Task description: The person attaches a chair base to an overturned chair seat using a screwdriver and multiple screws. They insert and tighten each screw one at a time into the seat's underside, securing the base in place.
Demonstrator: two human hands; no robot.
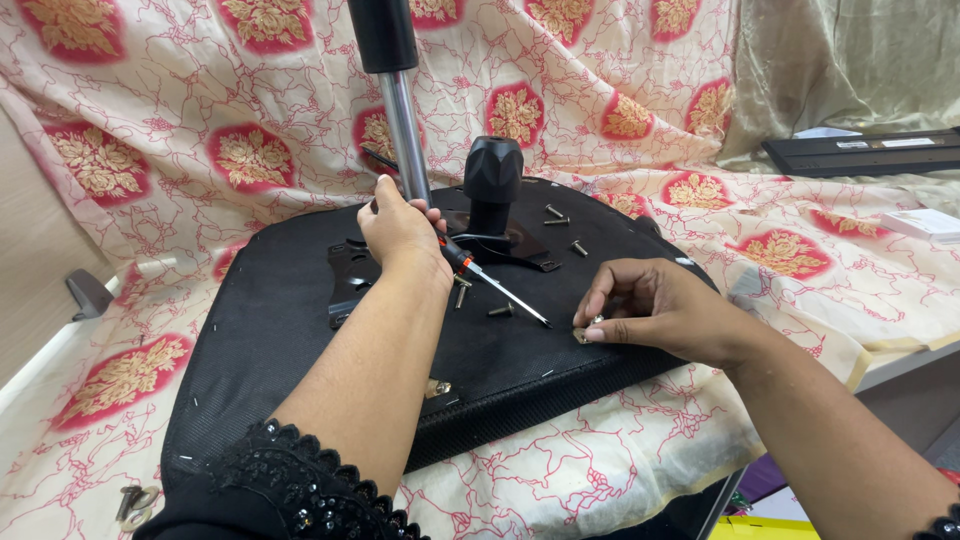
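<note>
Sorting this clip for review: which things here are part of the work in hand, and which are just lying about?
In use:
left hand holding the screwdriver beside the gas cylinder
right hand picking up a washer
seat base
bracket
loose screws
black knob

Lying about:
black tray
white box
hardware at the lower left
floral cloth

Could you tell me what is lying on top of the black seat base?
On the black seat base lie loose screws, a metal plate and a screwdriver. The left hand grips the gas cylinder; the right hand pinches a small part, mostly hidden by fingers.
</note>
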